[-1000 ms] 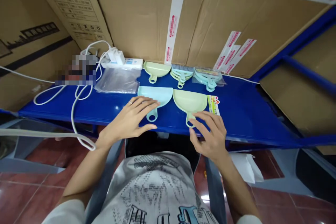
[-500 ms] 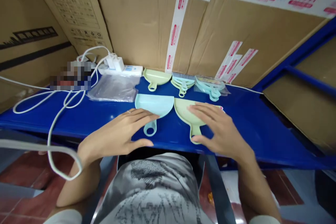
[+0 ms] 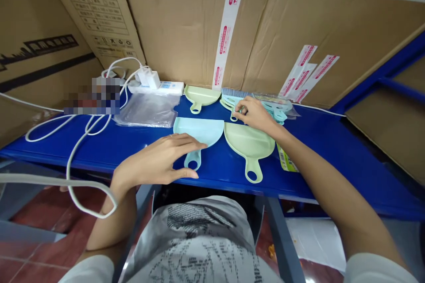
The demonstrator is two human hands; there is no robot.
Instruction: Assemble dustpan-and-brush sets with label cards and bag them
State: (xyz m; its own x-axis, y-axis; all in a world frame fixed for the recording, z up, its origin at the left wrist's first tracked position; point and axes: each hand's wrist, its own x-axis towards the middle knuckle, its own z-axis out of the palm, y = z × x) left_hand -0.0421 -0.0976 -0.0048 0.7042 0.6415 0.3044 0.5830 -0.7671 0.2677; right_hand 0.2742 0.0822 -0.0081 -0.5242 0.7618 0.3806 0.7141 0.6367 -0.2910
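Observation:
A light blue dustpan lies near the table's front edge. My left hand hovers over its left side and handle, fingers stretched out and thumb apart, holding nothing. Beside it on the right is a pale green dustpan, its ring handle towards me. Farther back, my right hand has its fingers pinched round the handle of a light blue hand brush, mostly hiding that handle. Under the brush is another green dustpan. A third green dustpan lies to the left of this stack.
Clear plastic bags lie at the left, before a white power strip with white cables. More blue dustpan pieces in plastic wrap sit at the back right. A yellow-green label card lies under my right forearm. Cardboard walls the back.
My right hand has left the front green dustpan and moved back to the brush, closing its fingers round the handle. My left hand stays over the blue dustpan. The view has shifted slightly.

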